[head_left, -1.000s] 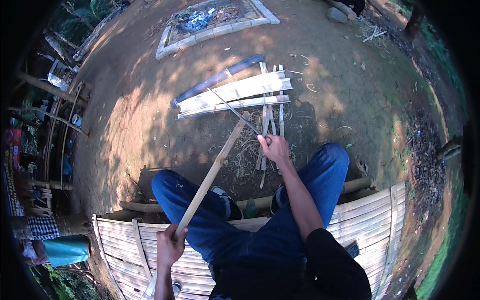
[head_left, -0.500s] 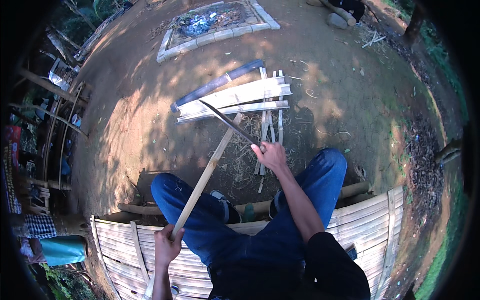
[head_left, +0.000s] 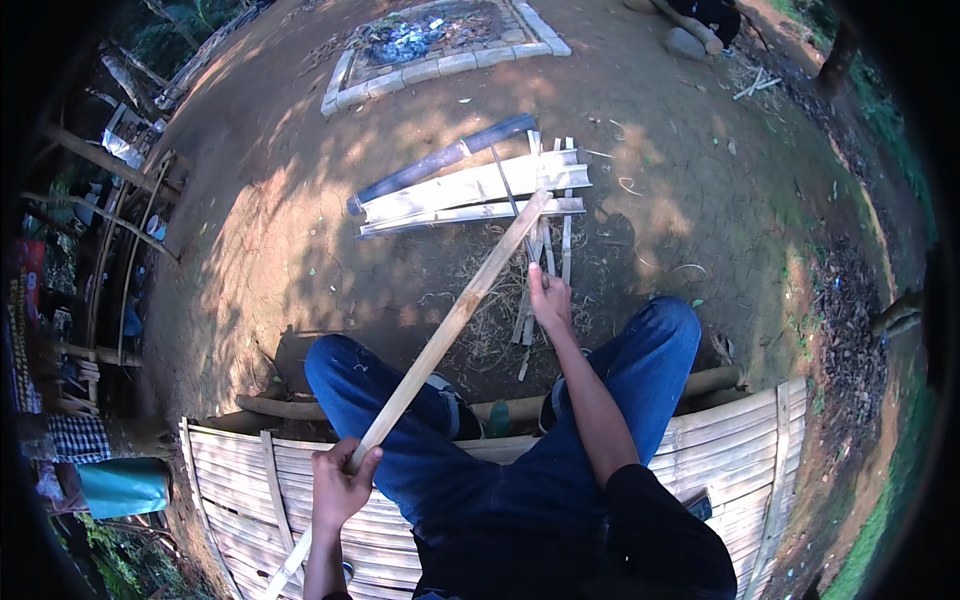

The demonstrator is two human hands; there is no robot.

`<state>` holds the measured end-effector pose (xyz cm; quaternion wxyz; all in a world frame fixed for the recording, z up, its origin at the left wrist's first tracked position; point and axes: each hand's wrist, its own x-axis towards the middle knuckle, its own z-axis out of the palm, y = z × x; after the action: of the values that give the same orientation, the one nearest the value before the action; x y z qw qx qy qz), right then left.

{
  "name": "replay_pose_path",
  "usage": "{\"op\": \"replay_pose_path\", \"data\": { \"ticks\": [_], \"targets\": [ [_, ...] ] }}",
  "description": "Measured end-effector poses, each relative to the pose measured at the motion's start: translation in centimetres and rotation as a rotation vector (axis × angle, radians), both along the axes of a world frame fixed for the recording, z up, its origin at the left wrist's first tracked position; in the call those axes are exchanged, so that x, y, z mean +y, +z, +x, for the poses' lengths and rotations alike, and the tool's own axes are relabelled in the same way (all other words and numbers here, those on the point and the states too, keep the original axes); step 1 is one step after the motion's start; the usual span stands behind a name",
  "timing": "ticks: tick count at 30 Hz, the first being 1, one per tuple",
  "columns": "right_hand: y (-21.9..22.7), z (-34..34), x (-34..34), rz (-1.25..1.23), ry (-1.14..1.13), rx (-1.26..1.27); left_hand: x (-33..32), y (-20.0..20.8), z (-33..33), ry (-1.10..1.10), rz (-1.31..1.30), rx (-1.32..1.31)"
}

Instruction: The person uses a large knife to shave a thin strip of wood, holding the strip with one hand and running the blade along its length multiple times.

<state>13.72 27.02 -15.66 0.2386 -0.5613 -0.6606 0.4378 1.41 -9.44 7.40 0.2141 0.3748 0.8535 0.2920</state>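
My left hand (head_left: 341, 482) is closed round a long pale bamboo strip (head_left: 447, 322) near my left thigh. The strip slants up and to the right, and its lower end runs back past my left forearm. In my right hand (head_left: 551, 303), held beyond my knees, is the handle of a long knife (head_left: 504, 178). Its narrow dark blade points away from me, tilted a little left, and lies next to the strip's far end; whether the two touch I cannot tell. Split bamboo pieces (head_left: 470, 190) lie on the ground past the blade.
I sit on a slatted bamboo bench (head_left: 235, 490). A dark bamboo length (head_left: 430, 168) lies behind the split pieces, with thin bamboo strips (head_left: 567, 240) and shavings nearby. Farther off is a brick-edged fire pit (head_left: 430, 68) holding ash. A dark phone-like object (head_left: 700, 505) rests beside my right hip.
The far end of the bamboo strip has swung right and farther away. The knife blade has turned from pointing left to pointing mostly away from me; my right hand has shifted slightly right.
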Motion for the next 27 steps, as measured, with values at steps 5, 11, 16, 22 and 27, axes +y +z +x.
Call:
{"op": "replay_pose_path", "data": {
  "ticks": [5, 11, 16, 22, 27],
  "targets": [
    [1.4, 1.2, 0.1, -0.034, -0.011, 0.07, 0.3, -2.3, -0.8, 0.012, 0.023, -0.013],
    [4.1, 1.7, -0.4, -0.461, -0.215, 0.648, 1.7, -2.4, 0.0, -0.023, 0.038, 0.037],
    [6.3, 2.5, -0.6, -0.434, -0.154, 0.758, 2.5, -2.7, 0.5, -0.026, -0.036, 0.071],
    [7.5, 1.1, -2.0, -0.628, -0.12, 0.917, 5.4, -2.7, 1.5, -0.054, -0.092, 0.184],
    [3.0, 1.5, -0.2, -0.798, -0.032, 1.102, 6.6, -3.6, 1.4, -0.094, -0.065, 0.141]
  ]
}}
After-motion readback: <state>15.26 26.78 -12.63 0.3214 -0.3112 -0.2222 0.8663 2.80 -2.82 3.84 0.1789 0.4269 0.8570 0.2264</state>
